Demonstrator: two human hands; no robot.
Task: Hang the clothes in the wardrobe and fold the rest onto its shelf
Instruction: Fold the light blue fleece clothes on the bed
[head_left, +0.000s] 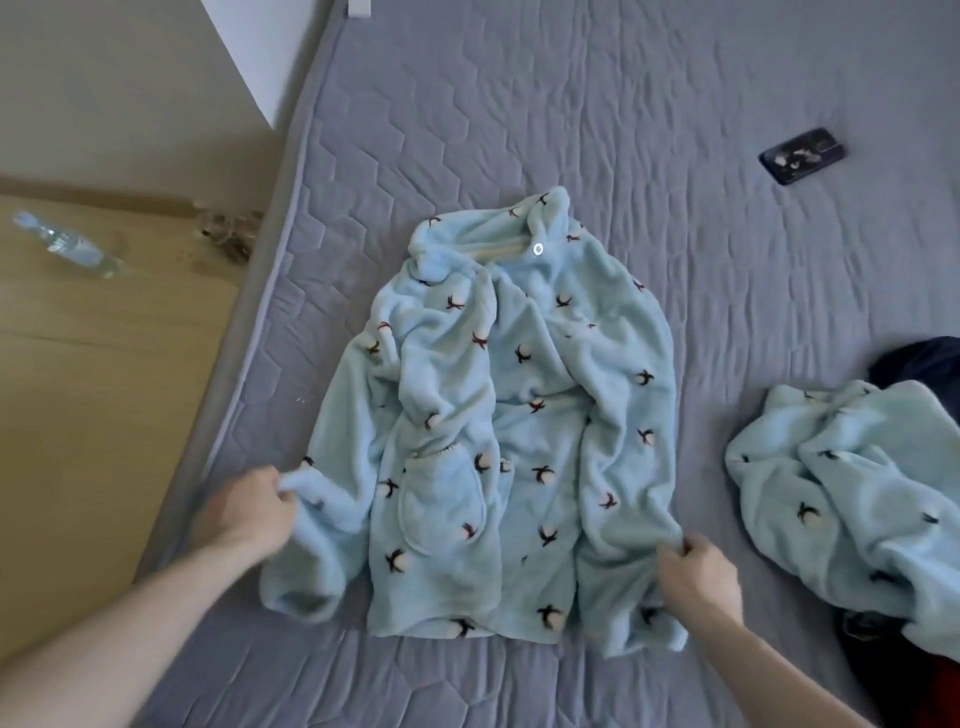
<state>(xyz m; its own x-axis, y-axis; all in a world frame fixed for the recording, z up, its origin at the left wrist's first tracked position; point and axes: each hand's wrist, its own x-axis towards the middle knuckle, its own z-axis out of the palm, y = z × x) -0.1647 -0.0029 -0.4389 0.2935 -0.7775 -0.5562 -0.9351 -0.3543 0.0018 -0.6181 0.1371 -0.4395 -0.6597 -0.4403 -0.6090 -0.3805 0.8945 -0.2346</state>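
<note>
On the grey quilted mattress (675, 130), both hands, left (249, 512) and right (698, 574), pinch the fleece top (509, 415).

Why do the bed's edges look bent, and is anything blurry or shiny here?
Head view: the wide-angle lens bows the mattress edge; soft, even daylight, no hard shadows; the left hand and right hand gripping the pajama top are slightly smeared; the phone screen shows mild reflections.

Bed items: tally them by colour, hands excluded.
Light blue fleece: 2, the pyjama top and a second fleece piece
Dark: 2, the phone and a dark garment
Total: 4
</note>
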